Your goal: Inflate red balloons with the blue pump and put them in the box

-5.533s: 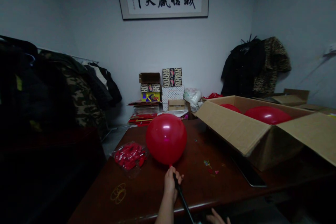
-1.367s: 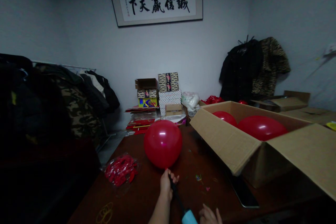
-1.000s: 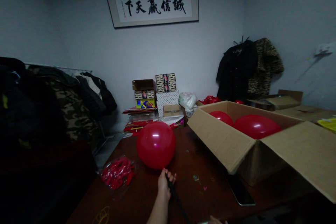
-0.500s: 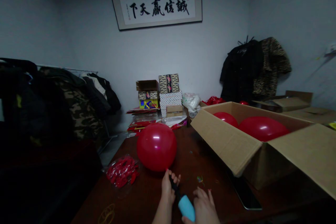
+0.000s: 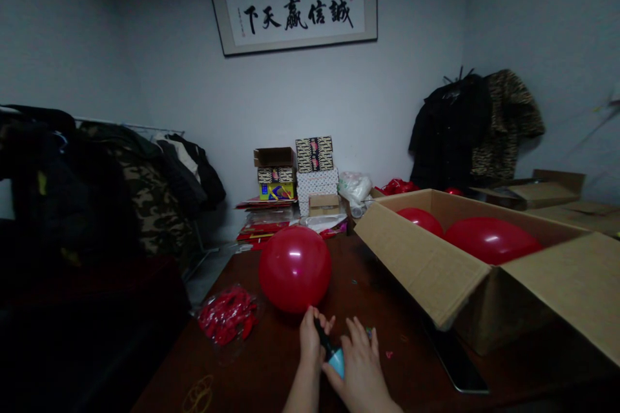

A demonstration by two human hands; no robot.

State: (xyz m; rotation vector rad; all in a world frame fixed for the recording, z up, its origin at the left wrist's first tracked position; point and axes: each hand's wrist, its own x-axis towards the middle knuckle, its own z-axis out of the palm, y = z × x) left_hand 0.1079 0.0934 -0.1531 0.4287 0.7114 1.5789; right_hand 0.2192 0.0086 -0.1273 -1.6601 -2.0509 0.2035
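A round inflated red balloon [image 5: 295,270] rests at the middle of the dark table, its neck toward me. My left hand [image 5: 310,339] is closed around that neck and the black end of a balloon pump [image 5: 336,362]. Against the pump's light-blue body lies my right hand [image 5: 359,359], thumb along one side and fingers stretched forward. The hand hides part of the blue body. Left of the balloon is a clear bag of uninflated red balloons [image 5: 227,315].
An open cardboard box [image 5: 421,264] with inflated red balloons [image 5: 489,240] takes up the right side. A dark phone [image 5: 458,358] lies beside it. Stacked small boxes [image 5: 314,174] and red papers [image 5: 264,226] stand at the back. Coats [image 5: 145,187] hang at the left.
My right hand has moved forward, and the pump's blue body has slid up toward my left hand. Less of the blue shows now. The left hand keeps its hold.
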